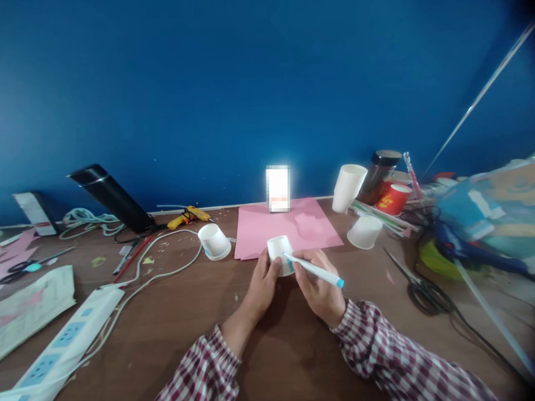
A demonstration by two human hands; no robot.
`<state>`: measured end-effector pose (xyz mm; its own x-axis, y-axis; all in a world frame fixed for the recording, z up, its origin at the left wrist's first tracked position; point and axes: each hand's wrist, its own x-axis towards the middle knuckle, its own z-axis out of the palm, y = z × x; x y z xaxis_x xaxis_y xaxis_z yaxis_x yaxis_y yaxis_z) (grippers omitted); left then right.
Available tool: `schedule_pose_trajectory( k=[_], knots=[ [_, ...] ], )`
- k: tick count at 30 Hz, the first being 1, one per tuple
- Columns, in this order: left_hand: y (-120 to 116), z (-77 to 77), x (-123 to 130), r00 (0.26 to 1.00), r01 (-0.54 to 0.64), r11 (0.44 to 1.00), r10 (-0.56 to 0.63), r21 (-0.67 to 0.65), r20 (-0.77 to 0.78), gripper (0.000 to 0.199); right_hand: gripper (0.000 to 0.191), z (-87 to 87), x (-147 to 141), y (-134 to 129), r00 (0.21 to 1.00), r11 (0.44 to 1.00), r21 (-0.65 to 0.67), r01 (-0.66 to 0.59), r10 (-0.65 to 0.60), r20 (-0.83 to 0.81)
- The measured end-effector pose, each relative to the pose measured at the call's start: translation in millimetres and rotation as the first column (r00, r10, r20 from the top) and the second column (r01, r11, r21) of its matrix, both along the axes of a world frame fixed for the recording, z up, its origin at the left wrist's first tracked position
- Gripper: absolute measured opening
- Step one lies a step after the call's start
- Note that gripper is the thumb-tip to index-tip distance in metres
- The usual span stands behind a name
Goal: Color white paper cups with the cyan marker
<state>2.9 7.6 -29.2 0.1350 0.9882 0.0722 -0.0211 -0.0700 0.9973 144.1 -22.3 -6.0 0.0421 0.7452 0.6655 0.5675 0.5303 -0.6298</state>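
Note:
My left hand [263,283] is closed round the left side of a white paper cup [279,245], which is held upside down just in front of the pink paper [267,228]. In my right hand [321,287] is a white marker pen [316,269] with a light blue end. Its tip meets the cup's side, where a blue patch shows near my right fingers. Another upturned paper cup [214,241] stands to the left of my hands, and one more white cup [364,231] stands to the right.
Scissors [426,292] lie at the right, near a stack of paper cups [349,186], a dark jar [379,175] and a red cup [394,199]. Leftward are a power strip [67,340], loose cable, a yellow glue gun [189,217] and a black flask [112,196]. A bright phone-like screen [278,188] stands behind.

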Motion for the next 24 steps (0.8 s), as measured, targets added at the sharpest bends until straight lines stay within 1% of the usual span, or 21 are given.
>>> schedule_pose_trajectory(
  k=[2, 5, 7, 14, 24],
  knots=[
    [-0.2, -0.2, 0.4, 1.000, -0.002, 1.000, 0.002, -0.007, 0.008, 0.040, 0.010, -1.9, 1.2, 0.6, 0.999, 0.999, -0.028, 0.019, -0.020, -0.036],
    [-0.5, -1.9, 0.9, 1.000, -0.015, 1.000, 0.015, -0.009, 0.027, 0.041, 0.013, -5.5, 3.4, 2.0, 0.994, 0.994, -0.104, 0.024, -0.035, -0.102],
    [-0.6, -2.7, 1.2, 1.000, -0.015, 1.000, 0.015, 0.004, 0.020, 0.040, 0.014, -6.5, 4.3, 2.7, 0.992, 0.992, -0.128, 0.023, -0.038, -0.117],
    [-0.4, 0.8, 1.1, 0.998, 0.013, 0.998, -0.010, 0.054, -0.058, 0.040, 0.010, -1.7, 3.3, 3.0, 0.999, 0.999, -0.030, 0.024, -0.025, -0.026],
    [-2.1, 0.9, 2.0, 0.999, 0.001, 0.998, 0.002, 0.063, -0.038, 0.042, 0.011, -2.5, 4.1, 3.6, 1.000, 1.000, -0.025, 0.012, -0.012, -0.003]
  ],
)
